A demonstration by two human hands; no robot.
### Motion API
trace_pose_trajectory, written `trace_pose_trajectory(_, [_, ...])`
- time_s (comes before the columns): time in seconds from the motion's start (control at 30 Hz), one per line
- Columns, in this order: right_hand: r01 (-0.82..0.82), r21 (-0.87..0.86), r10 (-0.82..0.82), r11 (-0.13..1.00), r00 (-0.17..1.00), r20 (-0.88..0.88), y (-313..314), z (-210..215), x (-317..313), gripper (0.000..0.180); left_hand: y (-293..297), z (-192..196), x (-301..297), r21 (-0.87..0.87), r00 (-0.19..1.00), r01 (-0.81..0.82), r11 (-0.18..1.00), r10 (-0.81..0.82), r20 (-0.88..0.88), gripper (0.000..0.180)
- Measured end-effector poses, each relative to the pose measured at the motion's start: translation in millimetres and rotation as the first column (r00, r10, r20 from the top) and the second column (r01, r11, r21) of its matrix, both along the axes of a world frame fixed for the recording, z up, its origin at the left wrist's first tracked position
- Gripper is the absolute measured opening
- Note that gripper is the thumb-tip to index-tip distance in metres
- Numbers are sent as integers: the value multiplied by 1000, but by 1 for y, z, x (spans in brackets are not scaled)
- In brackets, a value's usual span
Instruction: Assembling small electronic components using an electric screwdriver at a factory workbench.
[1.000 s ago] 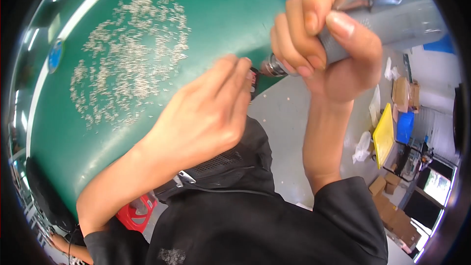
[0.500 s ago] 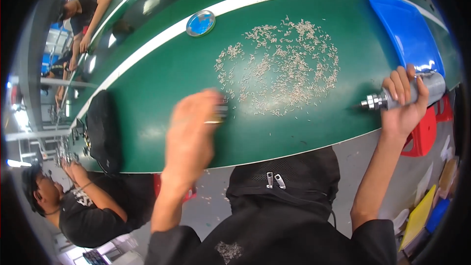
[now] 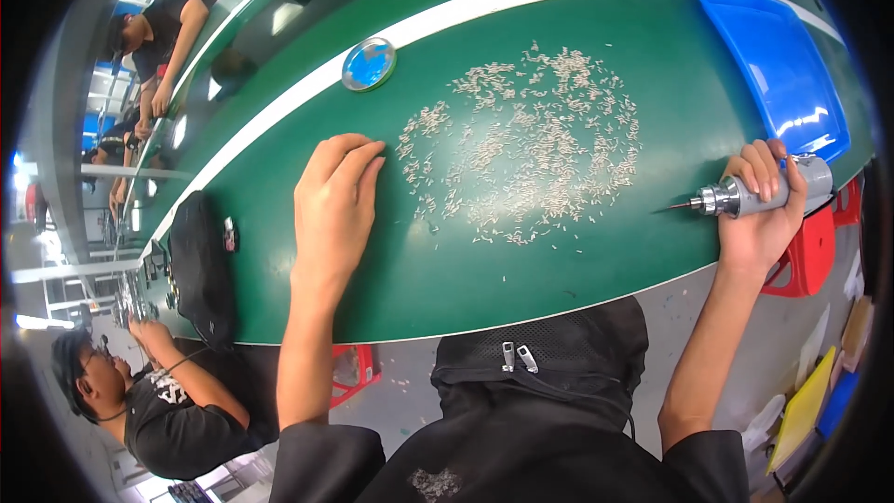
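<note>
My left hand (image 3: 333,200) hovers over the green table at the left edge of the scattered small pale metal pieces, which look like screws (image 3: 521,144). Its fingers are loosely bent with the tips a little apart, and nothing shows in them. My right hand (image 3: 762,200) is wrapped round a grey powered screwdriver (image 3: 812,182). The tool lies nearly level, its silver chuck and thin dark bit pointing left over the table. A small dark and silver part (image 3: 231,235) rests on the tabletop left of my left hand, beside a black bag (image 3: 200,270).
Beyond the screws stands a round dish (image 3: 369,64) with blue contents. A blue tray (image 3: 782,74) sits at the far right, behind the screwdriver. Red stools (image 3: 806,251) are below the table edge. Other people (image 3: 186,391) work on the left.
My left hand has moved left from the screws' edge, and the dark, shiny part in it is gone from its fingers. A small part now shows beside the black bag. The right hand keeps the screwdriver.
</note>
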State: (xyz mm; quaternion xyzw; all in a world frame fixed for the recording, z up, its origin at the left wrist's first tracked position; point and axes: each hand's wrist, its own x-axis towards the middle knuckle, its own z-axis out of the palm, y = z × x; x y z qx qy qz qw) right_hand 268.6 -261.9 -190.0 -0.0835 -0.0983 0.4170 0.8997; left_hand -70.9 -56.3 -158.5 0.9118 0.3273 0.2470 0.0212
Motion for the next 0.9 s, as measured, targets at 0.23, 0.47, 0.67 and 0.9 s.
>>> trace_pose_trajectory(0.23, [0,43,3,999,998,-58,-10,5,1,9,-9,1,15,12,994,27,1000,-26,-102,16])
trace_pose_trajectory(0.47, [-1,4,1,1000,997,-81,-4,-5,-4,14,2,-4,14,111,958,194,975,-164,-234,16])
trace_pose_trajectory(0.67, [35,-11,-35,999,999,13,5,-5,-5,14,10,-12,-9,-87,995,48,995,-56,-88,6])
trace_pose_trajectory(0.9, [47,-72,-51,996,998,-49,10,0,-10,11,-50,7,-12,-323,991,133,937,-114,77,6])
